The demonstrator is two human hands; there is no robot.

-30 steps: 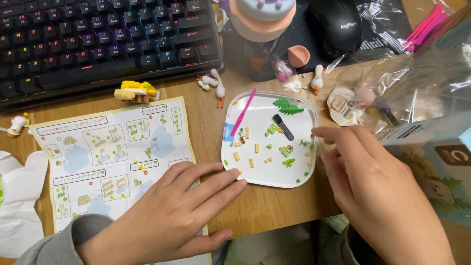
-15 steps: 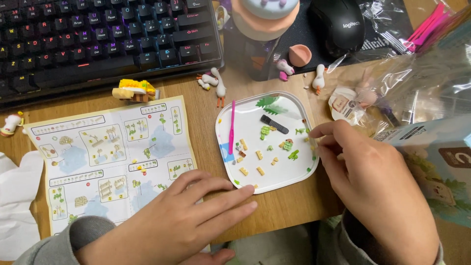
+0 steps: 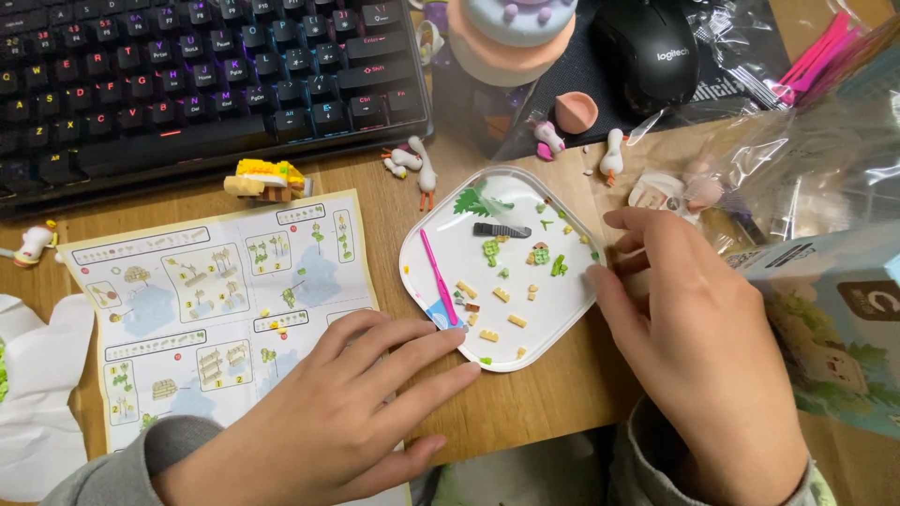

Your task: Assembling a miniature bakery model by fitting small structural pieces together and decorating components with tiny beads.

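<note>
A white rounded-square tray (image 3: 553,319) lies on the wooden desk and holds several tiny tan and green bricks, a dark grey piece (image 3: 501,230) and a pink tool (image 3: 437,276). My right hand (image 3: 698,337) grips the tray's right rim with its fingertips. My left hand (image 3: 342,417) lies flat, fingers spread, on the lower right of the paper instruction sheet (image 3: 202,300); its fingertips touch the tray's near-left edge. It holds nothing.
A black keyboard (image 3: 187,75) spans the back left, a black mouse (image 3: 652,47) the back right. A small yellow brick model (image 3: 267,180), white bird figures (image 3: 417,164), clear plastic bags (image 3: 806,159) and a printed box (image 3: 830,323) surround the tray.
The tray has been turned counterclockwise under my right hand, so the pink tool and loose bricks have swung round. My left hand has slid slightly toward the tray.
</note>
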